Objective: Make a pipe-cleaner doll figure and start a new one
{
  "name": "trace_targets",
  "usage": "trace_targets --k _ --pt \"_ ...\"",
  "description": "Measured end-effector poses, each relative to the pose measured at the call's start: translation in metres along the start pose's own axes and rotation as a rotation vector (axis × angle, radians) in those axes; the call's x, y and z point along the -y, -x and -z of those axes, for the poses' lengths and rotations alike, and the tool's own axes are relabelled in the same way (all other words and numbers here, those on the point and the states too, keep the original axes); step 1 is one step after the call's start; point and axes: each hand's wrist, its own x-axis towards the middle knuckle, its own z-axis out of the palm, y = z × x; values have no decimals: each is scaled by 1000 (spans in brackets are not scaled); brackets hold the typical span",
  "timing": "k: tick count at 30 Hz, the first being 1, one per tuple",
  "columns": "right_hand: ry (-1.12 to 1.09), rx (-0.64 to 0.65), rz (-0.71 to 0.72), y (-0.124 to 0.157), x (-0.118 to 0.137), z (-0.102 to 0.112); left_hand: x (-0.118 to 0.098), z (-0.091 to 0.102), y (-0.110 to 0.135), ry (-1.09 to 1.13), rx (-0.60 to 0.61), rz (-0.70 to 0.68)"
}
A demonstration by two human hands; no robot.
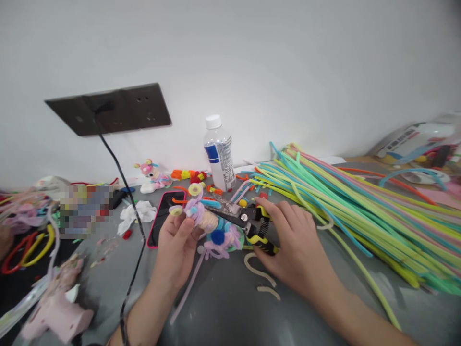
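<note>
The left hand's [176, 247] grip pinches the pipe-cleaner figure [208, 222] above the worktop [216, 307]; its long axis slants, head upper left, base lower right; the right hand's [293, 235] grip holds the pliers [244, 217], nose pointing left, close by the figure's body.

A person's bare left forearm [149, 300] and right forearm [347, 307] slant inward from below, the left grip [180, 240] in a pinch of thumb and fingers, the right grip [291, 235], back uppermost, spreading its curled fingers and lower thumb apart.
</note>
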Motion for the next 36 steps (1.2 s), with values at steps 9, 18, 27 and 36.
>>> trace_targets --k 9,18,27,36 --pt "-26 -3 -22 1 3 -1 1 1 -1 9 24 -28" --pt "-10 -6 -7 1 3 -1 2 2 -2 -17 56 -65" --pt "-9 1 -13 2 3 0 3 1 -2 4 52 -74" --pt "-10 3 -11 2 2 0 6 3 -4 16 61 -100"
